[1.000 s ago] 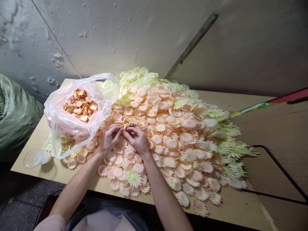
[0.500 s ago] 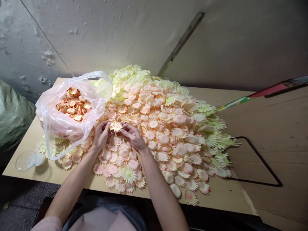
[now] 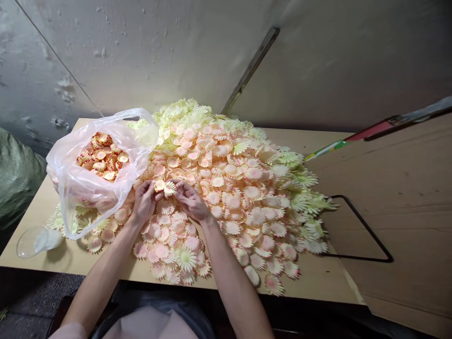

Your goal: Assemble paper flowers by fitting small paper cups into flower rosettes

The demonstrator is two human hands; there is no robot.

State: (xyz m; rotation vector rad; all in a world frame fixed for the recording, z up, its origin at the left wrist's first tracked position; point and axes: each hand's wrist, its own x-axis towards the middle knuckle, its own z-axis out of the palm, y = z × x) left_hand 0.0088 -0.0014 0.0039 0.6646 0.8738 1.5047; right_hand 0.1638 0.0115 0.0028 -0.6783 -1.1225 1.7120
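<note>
Over the heap, my left hand (image 3: 143,201) is pinched on a small artificial flower petal piece (image 3: 159,185) with a pale centre. Close beside it, my right hand (image 3: 191,202) grips the edge of a cream petal piece (image 3: 170,189) with a frilled rim. The two pieces touch or overlap; I cannot tell if they are joined. Beneath and around both hands spreads a big pile of pink and pale yellow-green petal pieces (image 3: 233,202). Left of my hands stands an open plastic bag (image 3: 67,176) holding smaller, red-edged petal pieces (image 3: 100,155).
A clear cup (image 3: 31,242) lies tipped beside a white lump at the table's (image 3: 74,261) left front. A bent black metal frame (image 3: 367,228) and a cardboard sheet (image 3: 399,188) are on the right. Behind is a grey wall (image 3: 158,52); a green sack (image 3: 19,174) sits far left.
The view has shifted slightly, moving the scene left. Between my fingers the two petal pieces now show more separately, the left one more in sight. Both hands keep their pinch.
</note>
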